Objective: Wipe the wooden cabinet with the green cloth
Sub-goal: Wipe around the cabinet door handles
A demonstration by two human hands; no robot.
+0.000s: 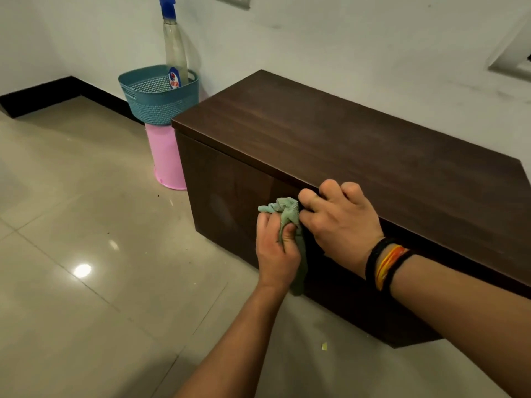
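A low dark wooden cabinet (330,130) stands against the white wall. My left hand (274,248) grips a crumpled green cloth (287,214) in front of the cabinet's front panel, just below the top edge; part of the cloth hangs down past the wrist. My right hand (342,222) is beside it, fingers curled over the front edge of the cabinet top, thumb and forefinger touching the cloth. Bands in black and orange circle the right wrist.
A teal perforated basket (156,103) holding a spray bottle (173,50) with a blue cap sits on a pink bucket (166,159) at the cabinet's left end. Glossy beige floor tiles (86,254) stretch to the left, and a black skirting runs along the wall.
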